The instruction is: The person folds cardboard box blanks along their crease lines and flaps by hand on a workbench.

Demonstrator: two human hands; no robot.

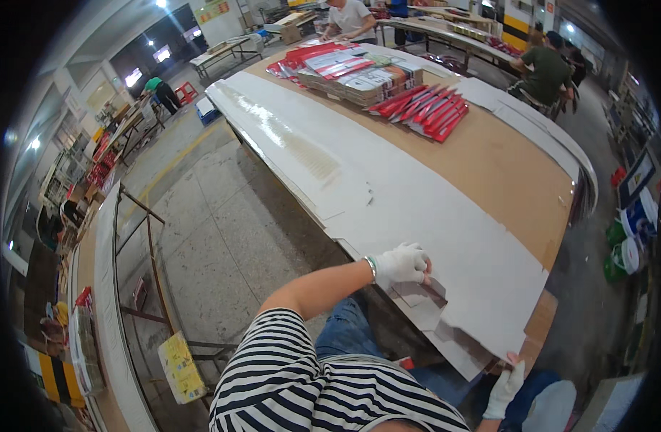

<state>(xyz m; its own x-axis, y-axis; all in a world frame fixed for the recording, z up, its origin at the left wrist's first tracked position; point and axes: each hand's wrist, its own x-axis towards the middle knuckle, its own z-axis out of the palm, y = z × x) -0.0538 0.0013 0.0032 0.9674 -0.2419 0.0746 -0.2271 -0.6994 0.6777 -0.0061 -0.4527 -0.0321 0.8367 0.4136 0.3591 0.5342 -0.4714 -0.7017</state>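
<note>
A long white cardboard sheet [445, 237] covers the near side of the table, its near edge torn and bent up. My left hand [402, 264], in a white glove with bare fingertips, is closed at that edge, with the fingers curled on a bent flap [420, 295]. Farther right, my right hand [506, 389], gloved the same way, pinches the sheet's near right corner. Part of the right hand's grip is hidden under the board. Brown cardboard [539, 327] shows beside that corner.
Stacked flat printed cartons [366, 81] and fanned red packets [427, 111] lie on the table's brown cardboard cover [489, 165]. A person [348, 20] works at the far end. A yellow-topped stool [180, 367] stands at the left, buckets [624, 259] at the right.
</note>
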